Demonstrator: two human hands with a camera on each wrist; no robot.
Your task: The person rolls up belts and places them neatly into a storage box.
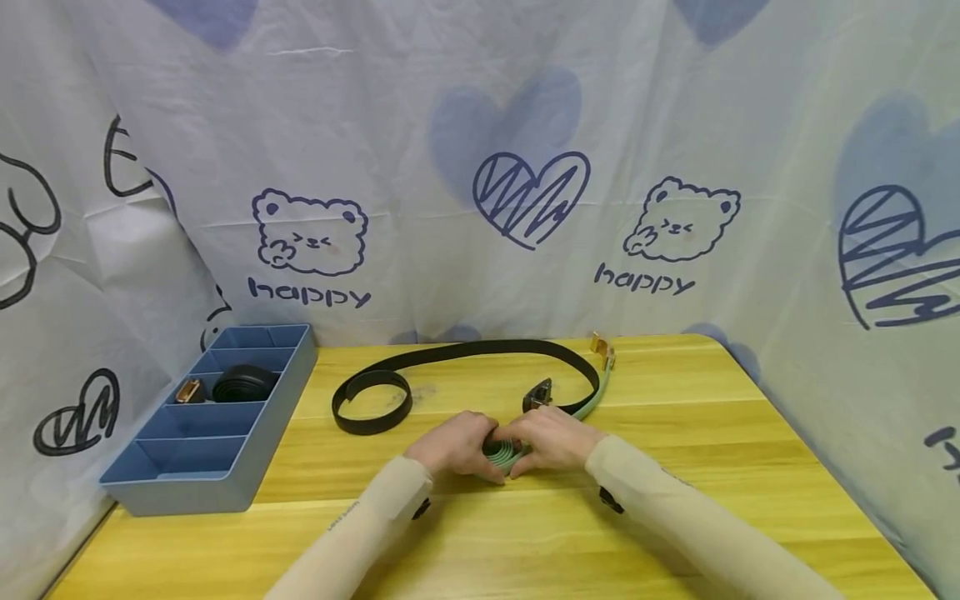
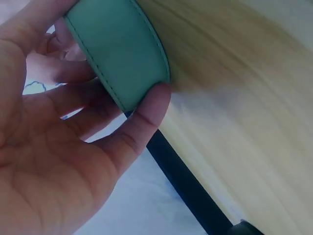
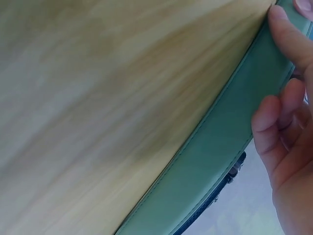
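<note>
A green belt [image 1: 501, 452], partly rolled into a coil, stands on edge on the table between both hands. My left hand [image 1: 459, 446] holds the coil from its left side; in the left wrist view, thumb and fingers curl round the stitched green strap [image 2: 117, 49]. On the other side my right hand [image 1: 553, 439] pinches the coil. The right wrist view shows the uncoiled length of the green belt [image 3: 215, 137] running away from that hand. This length curves back to a gold buckle [image 1: 600, 346] at the far right. The coil's inner turns are partly covered by fingers.
Behind the hands lies a black belt [image 1: 487, 347], its left end looped and its dark buckle [image 1: 537, 395] near the right hand. A blue-grey divided box [image 1: 258, 454] stands at the left, with a coiled black belt [image 1: 245, 383] and a gold buckle [image 1: 191, 392] in one compartment.
</note>
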